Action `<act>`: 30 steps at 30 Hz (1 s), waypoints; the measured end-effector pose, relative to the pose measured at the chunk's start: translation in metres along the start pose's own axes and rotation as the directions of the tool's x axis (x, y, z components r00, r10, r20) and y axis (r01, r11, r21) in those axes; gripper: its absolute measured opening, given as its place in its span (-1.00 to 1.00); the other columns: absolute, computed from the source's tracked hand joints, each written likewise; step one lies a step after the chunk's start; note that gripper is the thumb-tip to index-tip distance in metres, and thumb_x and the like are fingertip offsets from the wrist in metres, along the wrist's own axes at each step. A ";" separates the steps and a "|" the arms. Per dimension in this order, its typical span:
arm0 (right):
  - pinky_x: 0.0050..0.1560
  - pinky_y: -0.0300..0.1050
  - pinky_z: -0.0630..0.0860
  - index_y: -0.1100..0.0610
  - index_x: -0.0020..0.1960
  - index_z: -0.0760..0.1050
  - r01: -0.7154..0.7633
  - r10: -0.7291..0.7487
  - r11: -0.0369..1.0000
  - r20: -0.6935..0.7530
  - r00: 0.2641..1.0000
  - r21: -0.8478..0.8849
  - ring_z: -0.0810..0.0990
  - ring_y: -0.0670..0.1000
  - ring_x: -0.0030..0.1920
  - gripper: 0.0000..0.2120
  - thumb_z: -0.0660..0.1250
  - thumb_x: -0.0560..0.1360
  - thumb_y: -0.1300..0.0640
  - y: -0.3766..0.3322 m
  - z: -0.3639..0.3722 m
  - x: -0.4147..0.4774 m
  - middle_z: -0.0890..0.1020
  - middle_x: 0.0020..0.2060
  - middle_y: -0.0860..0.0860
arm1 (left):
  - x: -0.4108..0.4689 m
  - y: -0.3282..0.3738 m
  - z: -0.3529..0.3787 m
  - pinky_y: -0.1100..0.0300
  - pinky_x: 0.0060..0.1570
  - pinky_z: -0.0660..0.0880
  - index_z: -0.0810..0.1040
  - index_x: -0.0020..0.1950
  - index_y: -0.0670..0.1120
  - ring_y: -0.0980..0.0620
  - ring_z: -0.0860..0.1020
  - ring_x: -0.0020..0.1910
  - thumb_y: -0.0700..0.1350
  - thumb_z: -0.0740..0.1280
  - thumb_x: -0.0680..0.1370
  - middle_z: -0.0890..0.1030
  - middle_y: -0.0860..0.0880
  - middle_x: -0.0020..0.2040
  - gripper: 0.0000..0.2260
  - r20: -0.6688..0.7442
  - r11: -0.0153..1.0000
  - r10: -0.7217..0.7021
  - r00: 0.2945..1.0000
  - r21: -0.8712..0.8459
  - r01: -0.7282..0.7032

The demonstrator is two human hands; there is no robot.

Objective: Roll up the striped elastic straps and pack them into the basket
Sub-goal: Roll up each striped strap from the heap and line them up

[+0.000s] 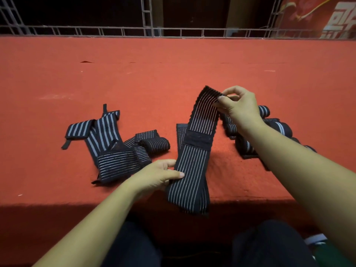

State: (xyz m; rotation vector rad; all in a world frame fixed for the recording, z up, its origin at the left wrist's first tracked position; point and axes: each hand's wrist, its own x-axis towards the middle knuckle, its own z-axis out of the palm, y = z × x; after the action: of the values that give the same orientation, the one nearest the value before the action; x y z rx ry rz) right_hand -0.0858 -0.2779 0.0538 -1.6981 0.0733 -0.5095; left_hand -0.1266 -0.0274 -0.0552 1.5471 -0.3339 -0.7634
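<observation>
Strap (192,170) lengthwise front-to-back, far end raised

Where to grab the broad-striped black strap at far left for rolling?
Broad-striped black elastic strap: pinch its flat left end, approaching from the left. That end lies clear on the red cloth; the near end sits tucked under thin-striped straps.

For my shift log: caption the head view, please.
Left hand and right hand hold a striped elastic strap over the red cloth, other straps alongside.
</observation>
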 end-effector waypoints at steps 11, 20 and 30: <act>-0.47 -0.40 0.44 0.19 0.01 0.53 0.133 -0.134 0.983 0.007 0.991 -0.129 0.54 -0.18 -0.33 -0.92 0.36 0.55 0.33 0.001 0.020 0.000 0.61 -0.13 0.10 | 0.017 -0.027 0.025 0.20 -0.44 0.57 0.35 0.07 -0.11 0.13 0.58 -0.39 -0.28 0.29 0.62 0.56 -0.05 -0.24 -0.86 -0.146 0.951 0.023 0.989 0.307 0.023; -0.48 -0.42 0.41 0.17 -0.02 0.57 0.131 -0.132 0.977 0.002 0.991 -0.167 0.52 -0.32 -0.43 -0.86 0.34 0.54 0.38 0.013 0.027 0.002 0.61 -0.22 0.01 | 0.025 -0.040 0.028 0.26 -0.44 0.48 0.31 -0.14 -0.06 0.20 0.43 -0.47 -0.20 0.38 0.58 0.42 -0.01 -0.35 -0.75 -0.318 0.886 0.193 0.928 0.464 -0.025; -0.27 -0.06 0.60 0.03 -0.10 0.56 0.092 -0.087 0.985 0.041 0.995 -0.147 0.65 0.00 -0.20 -0.80 0.35 0.54 0.33 0.033 0.044 0.018 0.68 -0.21 -0.01 | 0.037 -0.033 0.009 0.11 0.40 0.28 0.01 0.58 0.17 0.02 0.34 0.27 0.20 0.55 0.34 0.31 0.00 0.21 -0.02 -0.122 0.426 0.437 0.891 0.901 -0.085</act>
State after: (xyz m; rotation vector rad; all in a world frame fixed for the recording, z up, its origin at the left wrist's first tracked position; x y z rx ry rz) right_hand -0.0457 -0.2501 0.0227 -1.8616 0.0100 -0.5525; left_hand -0.1123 -0.0526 -0.0967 2.4979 -0.7852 0.0428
